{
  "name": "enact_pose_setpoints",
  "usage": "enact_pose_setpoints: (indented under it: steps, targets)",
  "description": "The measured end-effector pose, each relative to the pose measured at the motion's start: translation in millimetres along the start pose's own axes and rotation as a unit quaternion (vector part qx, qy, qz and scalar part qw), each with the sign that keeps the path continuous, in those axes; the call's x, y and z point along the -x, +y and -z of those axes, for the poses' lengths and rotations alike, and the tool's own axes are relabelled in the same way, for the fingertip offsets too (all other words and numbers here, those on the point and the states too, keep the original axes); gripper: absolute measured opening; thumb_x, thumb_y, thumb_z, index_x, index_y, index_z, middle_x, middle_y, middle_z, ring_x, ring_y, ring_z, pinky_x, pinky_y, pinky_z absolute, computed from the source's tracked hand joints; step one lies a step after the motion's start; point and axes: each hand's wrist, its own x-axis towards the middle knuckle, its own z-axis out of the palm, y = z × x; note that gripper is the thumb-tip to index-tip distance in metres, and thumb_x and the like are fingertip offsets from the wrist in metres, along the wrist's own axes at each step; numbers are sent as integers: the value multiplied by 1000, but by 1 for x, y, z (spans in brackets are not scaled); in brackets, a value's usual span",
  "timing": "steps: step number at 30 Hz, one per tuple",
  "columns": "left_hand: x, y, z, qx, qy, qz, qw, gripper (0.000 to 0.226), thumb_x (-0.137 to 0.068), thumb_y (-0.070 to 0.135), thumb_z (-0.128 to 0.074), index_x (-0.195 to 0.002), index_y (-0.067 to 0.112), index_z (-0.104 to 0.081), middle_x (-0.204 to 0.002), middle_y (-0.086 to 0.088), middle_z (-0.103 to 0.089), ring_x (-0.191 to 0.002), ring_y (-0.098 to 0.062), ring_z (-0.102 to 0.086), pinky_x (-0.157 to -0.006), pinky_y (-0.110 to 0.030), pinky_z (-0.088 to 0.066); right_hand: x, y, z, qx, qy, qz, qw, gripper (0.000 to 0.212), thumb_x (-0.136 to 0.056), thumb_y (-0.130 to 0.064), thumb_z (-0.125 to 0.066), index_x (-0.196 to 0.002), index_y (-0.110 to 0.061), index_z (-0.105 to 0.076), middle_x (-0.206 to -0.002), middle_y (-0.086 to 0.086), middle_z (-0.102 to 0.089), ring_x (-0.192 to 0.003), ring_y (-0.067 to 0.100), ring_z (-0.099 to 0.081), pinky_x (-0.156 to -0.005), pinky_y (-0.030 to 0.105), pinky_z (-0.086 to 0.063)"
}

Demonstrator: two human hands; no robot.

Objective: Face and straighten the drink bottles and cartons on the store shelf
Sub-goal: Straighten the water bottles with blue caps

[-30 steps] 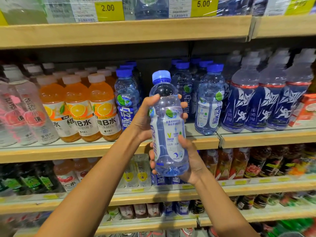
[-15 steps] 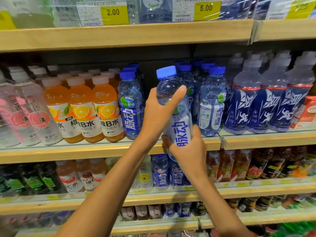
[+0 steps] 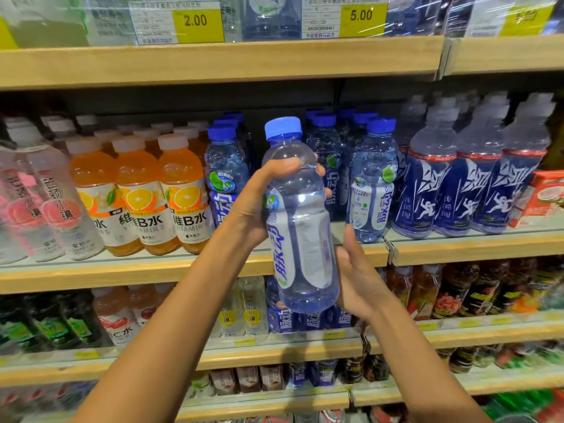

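A clear bottle with a blue cap and a blue-and-white label [image 3: 300, 227] is held upright in front of the middle shelf [image 3: 195, 270], clear of it. My left hand [image 3: 259, 199] grips its upper body, thumb across the front. My right hand [image 3: 357, 270] cups its lower right side, fingers spread against it. Its label's blue characters face left of front. There is a gap in the row directly behind it, between one matching bottle [image 3: 225, 175] on the left and another [image 3: 374, 181] on the right.
Orange vitamin drinks [image 3: 140, 193] and pale pink-label bottles [image 3: 45, 203] stand left on the same shelf. Dark blue sport bottles [image 3: 467, 178] and a red carton [image 3: 543, 196] stand right. An upper shelf with price tags [image 3: 198, 22] hangs above. Lower shelves hold more bottles.
The bottle has been turned between my hands, its label going from facing me to facing left. My right hand shifted from wrapping the lower front to cupping the right side.
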Motion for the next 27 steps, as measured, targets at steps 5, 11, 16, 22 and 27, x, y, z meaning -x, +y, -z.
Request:
enact_pose_setpoints:
  steps: [5, 11, 16, 22, 27]
  targets:
    - [-7, 2, 0, 84, -110, 30, 990, 68, -40, 32, -93, -97, 4, -71, -88, -8, -68, -74, -27, -68, -69, -36, -58, -18, 3, -11, -1, -102, -52, 993, 87, -61, -58, -81, -123, -4, -55, -106, 18, -66, -95, 31, -66, -92, 43, -51]
    - [-7, -1, 15, 3, -98, 27, 995, 71, -49, 48, -88, -107, 11, -71, -106, -9, -71, -93, -24, -70, -77, -37, -57, -15, 5, -14, 76, 50, -6, 996, 97, -47, -46, -90, -123, 2, -54, -100, 17, -66, -87, 31, -65, -84, 43, -52]
    - [2, -2, 20, -194, 89, -28, 977, 58, -72, 48, -71, -112, 7, -62, -107, -14, -70, -96, -19, -67, -82, -38, -55, -9, -2, -13, 211, 193, 69, 956, 69, -50, -42, -80, -111, -15, -63, -101, 10, -72, -94, 25, -70, -86, 43, -56]
    - [13, -2, -2, -273, 182, -147, 933, 46, -78, 43, -62, -109, 9, -64, -106, -8, -70, -100, -20, -67, -83, -29, -54, -14, 0, -23, 332, 284, 169, 883, 28, -68, -31, -81, -88, -22, -63, -74, -4, -69, -66, 8, -66, -58, 16, -50]
    - [4, -14, -25, -262, 270, -166, 911, 39, -77, 28, -78, -107, 10, -62, -96, 0, -70, -86, -9, -68, -77, -22, -54, -18, 12, -34, 477, 406, 153, 765, 52, -64, -43, -79, -99, -18, -49, -83, -2, -63, -72, 13, -63, -61, 33, -53]
